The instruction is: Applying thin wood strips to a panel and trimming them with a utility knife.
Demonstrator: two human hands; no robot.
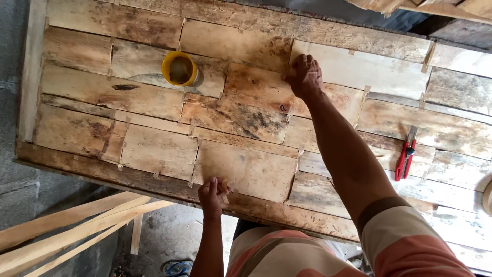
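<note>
I see a patchwork sheet of wood veneer pieces (pixel 246 169) spread over the workbench, its long axis running left to right across my view. My left hand (pixel 212 195) is at the near edge, fingers curled shut on a small strip of brown tape (pixel 224 187). My right hand (pixel 305 77) reaches to the far side, fingers bent and pressing down on a seam between a pale piece and a darker one; it grips nothing. Further left stands a yellow tape roll (pixel 179 68), lying flat, hollow centre facing up. A red utility knife (pixel 405 159) lies at right, pointing away from me. Loose wooden slats (pixel 77 228) lean below the bench.
</note>
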